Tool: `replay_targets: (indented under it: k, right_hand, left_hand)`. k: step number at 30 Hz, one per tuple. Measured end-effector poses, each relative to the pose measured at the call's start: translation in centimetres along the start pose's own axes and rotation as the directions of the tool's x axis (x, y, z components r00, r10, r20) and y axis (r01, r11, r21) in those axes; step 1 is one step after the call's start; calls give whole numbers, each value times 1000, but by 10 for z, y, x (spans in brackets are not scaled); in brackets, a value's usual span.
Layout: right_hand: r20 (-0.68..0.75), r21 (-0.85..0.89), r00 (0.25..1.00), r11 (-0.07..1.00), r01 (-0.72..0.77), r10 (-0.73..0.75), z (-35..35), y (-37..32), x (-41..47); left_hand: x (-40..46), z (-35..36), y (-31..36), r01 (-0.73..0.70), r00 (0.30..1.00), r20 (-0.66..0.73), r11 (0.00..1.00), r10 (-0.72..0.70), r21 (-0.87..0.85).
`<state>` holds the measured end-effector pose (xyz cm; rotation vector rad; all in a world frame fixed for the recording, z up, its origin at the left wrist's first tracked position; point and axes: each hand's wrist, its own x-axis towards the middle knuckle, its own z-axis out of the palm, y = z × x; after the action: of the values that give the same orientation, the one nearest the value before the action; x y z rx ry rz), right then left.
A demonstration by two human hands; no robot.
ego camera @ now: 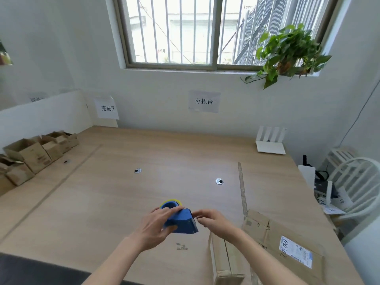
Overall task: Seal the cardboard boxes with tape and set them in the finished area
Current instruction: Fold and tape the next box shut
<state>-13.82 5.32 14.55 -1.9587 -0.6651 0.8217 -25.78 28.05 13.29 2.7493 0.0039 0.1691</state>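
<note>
Both hands meet over the table: left hand (pixel 158 222) grips tape dispenser (pixel 181 220), right hand (pixel 213 220) pinches at its edge.

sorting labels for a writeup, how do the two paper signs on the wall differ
The left white paper sign reads 完成区; the right white paper sign reads 分拣台. The left one hangs in the corner above the row of small cardboard boxes, lower and curling off the wall; the right one sits flat below the barred window. Both are white sheets with three dark characters.

Single head-worn view looks forward and down over the table (pixel 144 153) toward the window (pixel 205 31)
</note>
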Motion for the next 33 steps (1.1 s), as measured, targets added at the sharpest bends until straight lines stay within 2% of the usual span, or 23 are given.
replay_targets:
  k: [6, 12, 16, 19, 23, 25, 27, 30, 33]
  right_hand:
    - [-63, 20, 998, 1000, 17, -16, -5, -20, -24]
    - [-170, -8, 983, 998, 68, -68, -9, -17, -35]
    - [-331, 49, 943, 997, 53, -34, -6, -10, -40]
    - [-322, 45, 947, 999, 25, -10, -7, -3, -48]
    - [-226, -20, 971, 997, -79, 72, -15, 16, -64]
    - [-222, 10, 962, 987, -161, 159, -27, 39, -75]
    - [-247, 73, 936, 968, -239, 250, -44, 72, -90]
    - [-177, 78, 912, 929, -361, 369, -53, 116, -110]
    - [-199, 104, 886, 908, -407, 420, -48, 147, -108]
  left_hand:
    - [-5, -26, 14, -51, 998, 45, 998, 49, 44]
    - [-7, -38, 32, -67, 997, 28, 995, 65, 69]
    - [-7, -34, 45, -84, 995, 51, 995, 81, 58]
    - [-6, -28, 58, -79, 995, 60, 996, 77, 34]
    - [-8, -8, 70, -8, 984, 176, 998, 20, -67]
    - [-11, 1, 66, 32, 968, 252, 995, -8, -91]
    - [-15, 9, 58, 66, 956, 291, 995, -43, -69]
    - [-15, 32, 53, 118, 943, 315, 993, -105, -22]
    - [-12, 60, 62, 107, 934, 337, 993, -117, 50]
